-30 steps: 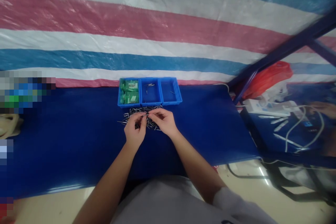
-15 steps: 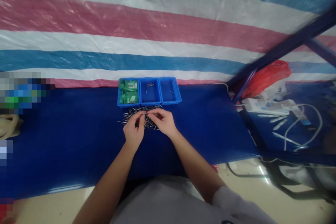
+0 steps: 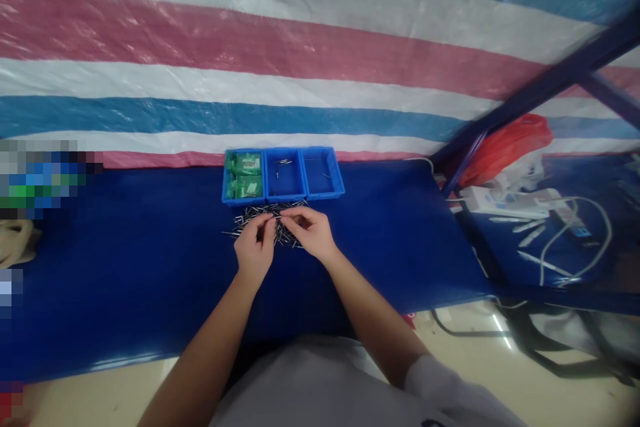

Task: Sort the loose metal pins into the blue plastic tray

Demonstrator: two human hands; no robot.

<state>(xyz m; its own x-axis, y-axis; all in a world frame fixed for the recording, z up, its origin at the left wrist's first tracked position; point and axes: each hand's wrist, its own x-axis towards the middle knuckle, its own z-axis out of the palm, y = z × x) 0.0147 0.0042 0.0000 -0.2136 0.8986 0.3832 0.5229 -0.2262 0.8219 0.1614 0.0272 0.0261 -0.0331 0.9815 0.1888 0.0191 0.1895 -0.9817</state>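
Over a pile of thin metal pieces (image 3: 287,236) on the blue table, my left hand (image 3: 254,248) and my right hand (image 3: 315,235) meet fingertip to fingertip. Both are closed in a pinch on one small, thin metal rod (image 3: 278,217) lying crosswise between them. Its exact kind is too small to make out. My hands cover part of the pile. Just behind it stand three joined blue bins. Green packets (image 3: 247,185) lie in the left bin (image 3: 243,201). A few metal pieces lie in the middle bin (image 3: 286,198), and fewer in the right bin (image 3: 326,196).
A striped plastic sheet (image 3: 300,47) hangs behind the blue table (image 3: 125,267). To the right are a dark metal frame (image 3: 530,83), a red bag (image 3: 510,147), a white power strip (image 3: 487,202) and a looped white cable (image 3: 607,233). A beige item (image 3: 17,240) sits at the left edge.
Both hands keep their pinch on the thin metal rod with hardly any movement. The view has shifted very slightly.
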